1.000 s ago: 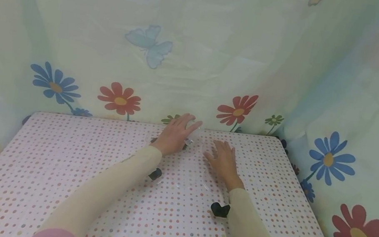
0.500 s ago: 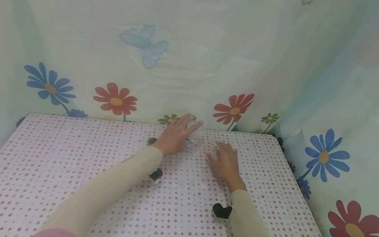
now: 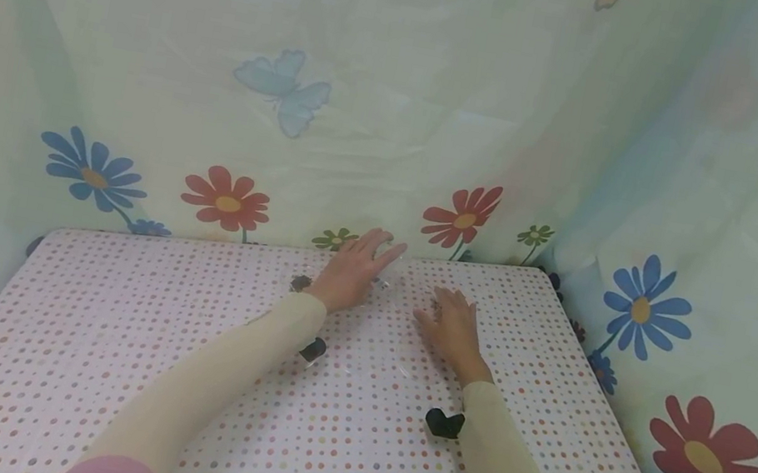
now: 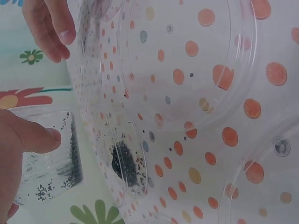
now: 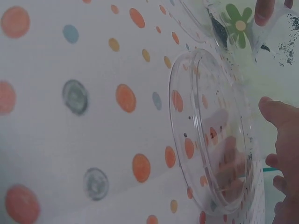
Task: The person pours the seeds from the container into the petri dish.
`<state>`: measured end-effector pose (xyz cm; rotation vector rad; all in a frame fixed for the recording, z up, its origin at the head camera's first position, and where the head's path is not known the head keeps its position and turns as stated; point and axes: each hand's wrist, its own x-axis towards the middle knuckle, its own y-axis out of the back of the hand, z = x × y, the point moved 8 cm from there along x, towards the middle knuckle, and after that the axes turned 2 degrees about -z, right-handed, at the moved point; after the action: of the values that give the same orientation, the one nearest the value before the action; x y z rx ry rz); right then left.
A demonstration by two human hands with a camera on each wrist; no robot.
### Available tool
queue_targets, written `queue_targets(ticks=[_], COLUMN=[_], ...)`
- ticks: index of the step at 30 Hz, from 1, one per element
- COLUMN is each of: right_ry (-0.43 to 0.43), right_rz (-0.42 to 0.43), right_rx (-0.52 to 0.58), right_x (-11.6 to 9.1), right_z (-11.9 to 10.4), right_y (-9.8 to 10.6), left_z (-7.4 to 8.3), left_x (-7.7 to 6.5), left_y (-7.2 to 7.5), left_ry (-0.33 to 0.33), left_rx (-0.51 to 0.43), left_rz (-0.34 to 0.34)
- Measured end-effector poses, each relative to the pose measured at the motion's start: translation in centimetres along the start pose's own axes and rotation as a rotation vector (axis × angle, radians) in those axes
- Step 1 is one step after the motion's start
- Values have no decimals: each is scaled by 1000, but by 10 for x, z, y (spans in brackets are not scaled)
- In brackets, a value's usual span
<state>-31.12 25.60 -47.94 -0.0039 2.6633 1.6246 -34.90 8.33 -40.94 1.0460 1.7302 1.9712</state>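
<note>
My left hand [image 3: 350, 272], at the far middle of the table, holds a clear plastic container [image 4: 51, 168] speckled inside with small black grains. In the left wrist view its thumb lies against the container's wall. Below it is a shallow clear dish [image 4: 140, 175] with a heap of black grains [image 4: 124, 163]. A wider round clear dish [image 4: 243, 100] sits beside that one, with a few stray grains showing. Over this wider dish, my right hand [image 3: 451, 330] hovers with loosely bent fingers and nothing in them.
A dotted cloth [image 3: 62, 350] covers the table. Another clear round rim [image 4: 226, 200] shows at the lower right of the left wrist view. Behind the table's far edge hangs a flowered curtain [image 3: 380, 144], with a second side at the right.
The head view has turned slightly right, so the curtain pattern shifts left. My right hand has moved slightly right and nearer; the left still holds the container in place.
</note>
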Motion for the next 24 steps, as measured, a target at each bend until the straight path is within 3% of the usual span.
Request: queue_targets(ticks=[24], right_ry=[-18], right_rz=[-13], right_rx=[-8], right_x=[4], right_z=[6], right_y=[-7], left_z=[1], left_x=[2], left_y=[-2], left_ry=[7], left_rx=[-18], left_rz=[-16])
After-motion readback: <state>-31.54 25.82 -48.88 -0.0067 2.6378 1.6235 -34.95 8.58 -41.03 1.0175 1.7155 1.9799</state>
